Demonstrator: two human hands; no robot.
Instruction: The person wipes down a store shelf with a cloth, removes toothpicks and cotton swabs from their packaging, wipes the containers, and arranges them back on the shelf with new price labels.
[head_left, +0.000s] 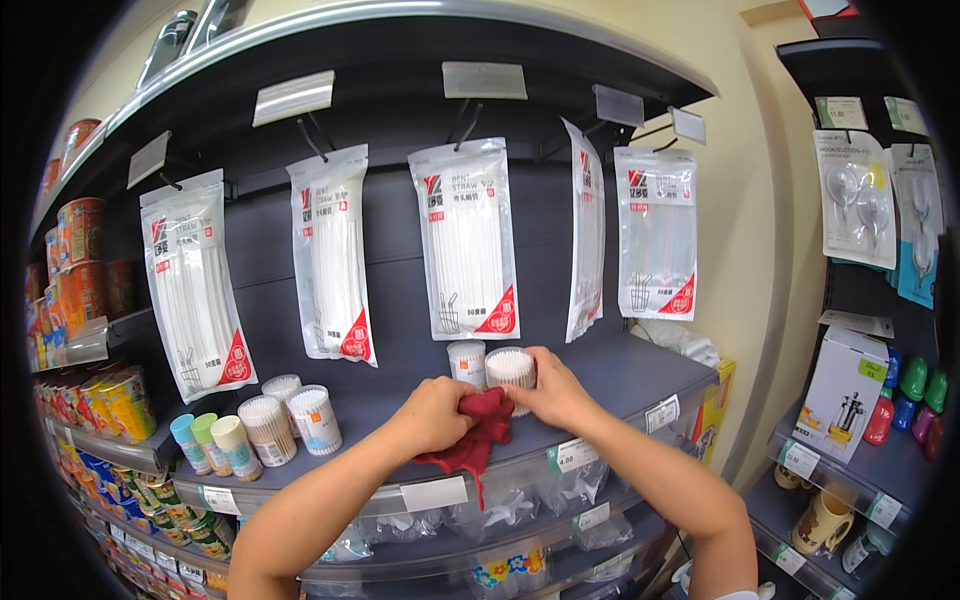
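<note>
My right hand (553, 391) grips a clear tub of cotton swabs (511, 367) from its right side, over the dark grey shelf (379, 420). Bunched in my left hand (439, 416) is a dark red cloth (480, 431), which touches or nearly touches the tub and hangs over the shelf's front edge. Just behind the held tub stands another cotton swab tub (466, 363). Further left are several more, among them a white-labelled tub (315, 420) and a tub with brownish sides (266, 429). Beside them are small toothpick bottles with blue, green and cream (235, 448) caps.
Packs of bent straws (465, 240) hang on hooks above the shelf. Instant noodle cups (81, 232) fill the shelving at left. To the right are hook packs (855, 199), a boxed kettle-like item (840, 394) and a mug (823, 517). Price tags (574, 456) line the shelf's front strip.
</note>
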